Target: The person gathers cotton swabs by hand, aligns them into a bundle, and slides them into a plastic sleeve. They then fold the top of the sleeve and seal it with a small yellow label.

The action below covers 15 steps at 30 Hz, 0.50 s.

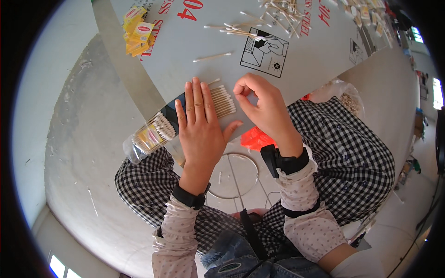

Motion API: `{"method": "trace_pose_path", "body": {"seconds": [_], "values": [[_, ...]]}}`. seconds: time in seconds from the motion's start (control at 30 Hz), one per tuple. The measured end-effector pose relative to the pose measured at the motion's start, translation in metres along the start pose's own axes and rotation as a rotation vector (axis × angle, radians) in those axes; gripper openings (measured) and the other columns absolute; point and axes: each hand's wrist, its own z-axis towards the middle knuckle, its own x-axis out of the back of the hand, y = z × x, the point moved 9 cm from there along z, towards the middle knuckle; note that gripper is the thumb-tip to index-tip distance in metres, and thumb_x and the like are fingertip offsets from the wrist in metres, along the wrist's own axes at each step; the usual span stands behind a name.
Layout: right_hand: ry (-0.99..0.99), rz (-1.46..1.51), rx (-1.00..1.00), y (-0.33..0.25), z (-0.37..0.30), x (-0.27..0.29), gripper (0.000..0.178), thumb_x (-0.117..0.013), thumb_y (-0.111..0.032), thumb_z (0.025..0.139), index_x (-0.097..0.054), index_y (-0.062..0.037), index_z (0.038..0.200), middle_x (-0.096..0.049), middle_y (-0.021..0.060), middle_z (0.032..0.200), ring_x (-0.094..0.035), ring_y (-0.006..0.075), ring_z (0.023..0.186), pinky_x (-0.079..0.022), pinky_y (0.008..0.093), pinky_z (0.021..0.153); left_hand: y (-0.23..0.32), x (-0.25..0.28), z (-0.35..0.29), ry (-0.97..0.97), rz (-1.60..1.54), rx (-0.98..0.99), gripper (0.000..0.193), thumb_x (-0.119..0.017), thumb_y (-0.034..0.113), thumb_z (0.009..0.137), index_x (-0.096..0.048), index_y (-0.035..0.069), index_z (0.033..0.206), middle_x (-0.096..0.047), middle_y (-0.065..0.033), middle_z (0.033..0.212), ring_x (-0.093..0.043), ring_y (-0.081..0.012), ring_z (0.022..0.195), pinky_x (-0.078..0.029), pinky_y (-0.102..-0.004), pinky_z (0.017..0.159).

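My left hand (201, 129) lies flat with its fingers stretched out over a row of cotton swabs (221, 101), whose white tips stick out to its right. Beside that hand, at the table's near left edge, is a clear plastic pack of cotton swabs (155, 132) with a yellow and pink label. A dark strip (170, 116) shows between the pack and my fingers. Just right of the row's tips, my right hand (264, 104) is closed, fingers curled toward the thumb. Anything in its fingertips is too small or hidden to make out.
Loose cotton swabs (282, 14) lie scattered at the far side of the metal-sheet table (194, 37). Yellow cards (139, 34) are piled at the far left; more small packs (366, 11) sit far right. A red plastic bag (256, 139) and a clear bag (350, 99) are near my lap.
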Motion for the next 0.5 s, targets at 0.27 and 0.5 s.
{"method": "trace_pose_path", "body": {"seconds": [0.27, 0.5], "values": [[-0.140, -0.075, -0.040, 0.0025, -0.0036, -0.0083, 0.018, -0.065, 0.008, 0.084, -0.053, -0.0005, 0.094, -0.060, 0.0073, 0.087, -0.061, 0.0194, 0.077, -0.052, 0.0304, 0.071, 0.0020, 0.0015, -0.0006, 0.018, -0.009, 0.016, 0.108, -0.052, 0.072, 0.085, -0.030, -0.008, 0.154, -0.028, -0.0223, 0.163, -0.023, -0.0346, 0.154, -0.020, -0.0532, 0.123], [-0.099, -0.031, 0.005, -0.0043, -0.0043, -0.0053, 0.018, -0.064, 0.006, 0.083, -0.051, -0.0031, 0.092, -0.056, 0.0095, 0.079, -0.057, 0.0255, 0.071, -0.049, 0.0361, 0.062, 0.0009, 0.0010, -0.0001, 0.038, -0.039, 0.019, 0.109, -0.057, 0.071, 0.083, -0.030, -0.008, 0.154, -0.027, -0.0224, 0.164, -0.022, -0.0347, 0.154, -0.019, -0.0527, 0.123]]}}
